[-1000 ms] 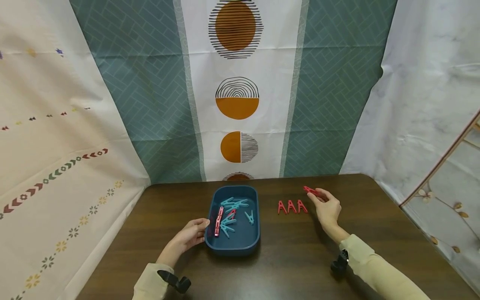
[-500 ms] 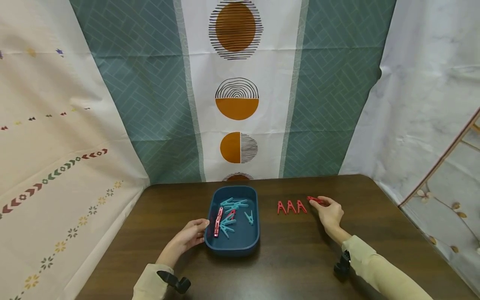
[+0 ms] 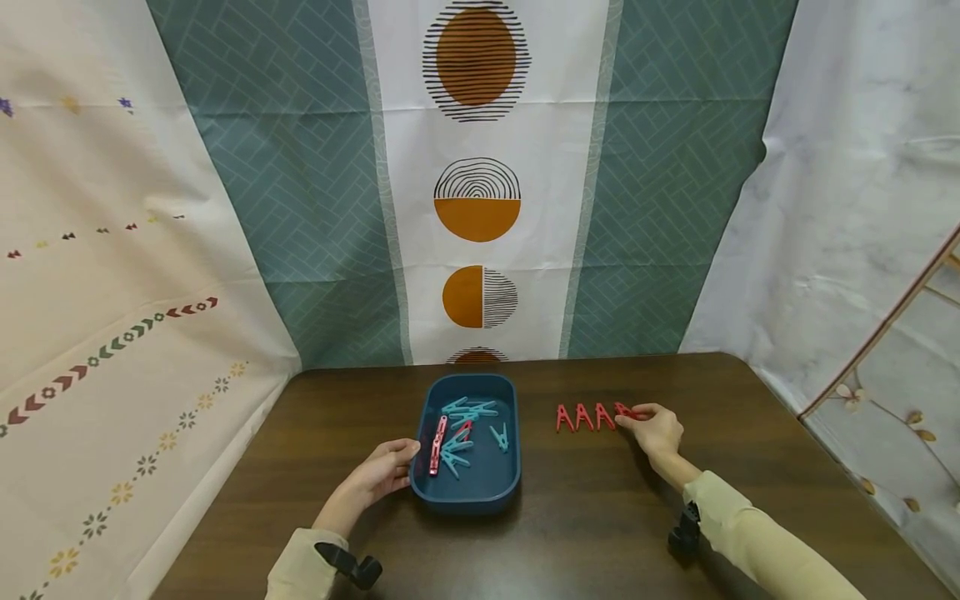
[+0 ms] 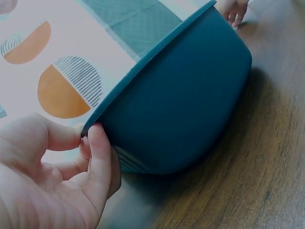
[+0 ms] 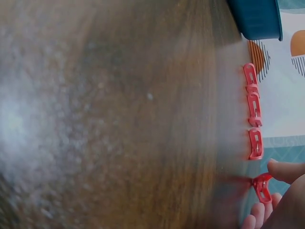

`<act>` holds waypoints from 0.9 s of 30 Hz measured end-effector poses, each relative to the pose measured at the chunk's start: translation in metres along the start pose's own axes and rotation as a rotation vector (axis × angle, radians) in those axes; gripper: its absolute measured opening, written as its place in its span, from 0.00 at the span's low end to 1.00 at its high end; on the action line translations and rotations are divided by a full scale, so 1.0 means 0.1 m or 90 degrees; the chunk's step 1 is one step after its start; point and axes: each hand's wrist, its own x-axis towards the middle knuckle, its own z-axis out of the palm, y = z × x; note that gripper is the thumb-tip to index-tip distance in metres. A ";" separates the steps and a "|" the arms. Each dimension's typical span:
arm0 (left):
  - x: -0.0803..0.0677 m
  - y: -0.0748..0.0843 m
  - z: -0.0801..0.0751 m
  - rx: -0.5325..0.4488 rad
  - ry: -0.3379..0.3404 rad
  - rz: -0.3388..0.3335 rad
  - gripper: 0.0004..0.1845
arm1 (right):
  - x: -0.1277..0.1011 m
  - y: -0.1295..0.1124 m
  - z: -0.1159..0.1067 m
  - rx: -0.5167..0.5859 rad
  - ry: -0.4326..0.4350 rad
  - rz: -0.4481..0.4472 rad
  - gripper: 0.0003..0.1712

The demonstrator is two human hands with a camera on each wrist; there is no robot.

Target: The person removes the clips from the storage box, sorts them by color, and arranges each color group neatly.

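A person's left hand (image 3: 378, 471) pinches the rim of a blue bin (image 3: 465, 505) on its left side, thumb at the rim and fingers against the outer wall, while the right hand (image 3: 654, 432), well to the bin's right, holds a red clip (image 3: 622, 409) between thumb and fingers. That clip is just beside the last of three red clips (image 3: 584, 417) set in a row to the bin's right, level with its far half, their narrow ends toward the far edge; whether the held one touches the wood is hard to tell. A strip of bench (image 3: 570, 517) parts the bin's right wall from the nearest of the row. Inside the bin, blue clips (image 3: 453, 444) lie left of center and at the back, one apart near the right wall, with a long pink clip (image 3: 437, 446) along the left wall. The bin's far rim sits close to the back edge, where a patterned cloth (image 3: 480, 242) hangs; wood stretches out in front of the bin, and more runs from the right hand to the bench's right edge.
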 end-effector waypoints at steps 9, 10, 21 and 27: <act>0.00 0.00 0.00 -0.001 -0.002 0.000 0.22 | -0.03 -0.01 -0.03 -0.024 -0.040 0.019 0.23; 0.00 0.00 0.00 -0.001 -0.003 0.001 0.22 | -0.03 -0.01 -0.04 -0.021 -0.041 0.022 0.23; -0.01 0.00 0.02 0.001 0.003 0.000 0.22 | 0.02 -0.02 -0.08 0.008 -0.044 0.045 0.17; -0.01 0.00 0.02 -0.006 -0.004 0.004 0.20 | 0.04 -0.01 -0.11 -0.037 -0.096 0.033 0.15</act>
